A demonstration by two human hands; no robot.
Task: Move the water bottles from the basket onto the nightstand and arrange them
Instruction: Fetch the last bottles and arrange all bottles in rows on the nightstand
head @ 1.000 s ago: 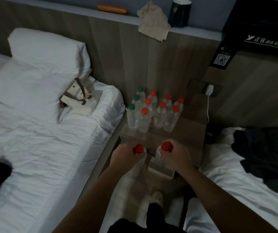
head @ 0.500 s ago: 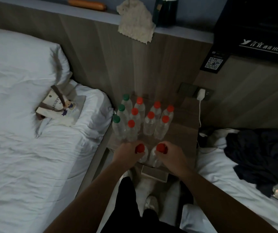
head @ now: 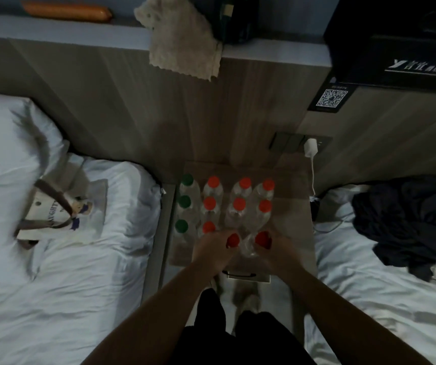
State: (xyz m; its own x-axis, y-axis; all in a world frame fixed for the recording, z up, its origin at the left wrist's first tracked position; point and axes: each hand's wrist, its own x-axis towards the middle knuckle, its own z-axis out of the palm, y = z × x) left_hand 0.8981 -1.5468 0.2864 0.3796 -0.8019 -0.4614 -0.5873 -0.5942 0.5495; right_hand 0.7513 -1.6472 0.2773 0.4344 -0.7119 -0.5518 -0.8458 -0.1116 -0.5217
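Several clear water bottles stand in rows on the wooden nightstand (head: 293, 206): a left column with green caps (head: 186, 179) and three columns with red caps (head: 239, 204). My left hand (head: 213, 250) grips a red-capped bottle (head: 232, 239) at the front of the third column. My right hand (head: 277, 250) grips another red-capped bottle (head: 263, 238) at the front of the fourth column. Both bottles are upright, side by side, just in front of the rows. No basket is in view.
A white bed (head: 61, 259) with a tote bag (head: 59, 214) lies to the left. Another bed with dark clothes (head: 406, 219) is on the right. A charger (head: 310, 148) and its cable hang by the nightstand. A cloth (head: 182, 46) drapes over the headboard ledge.
Both hands have carried their red-capped bottles forward over the nightstand, up against the front of the rows. The view has tilted downward.
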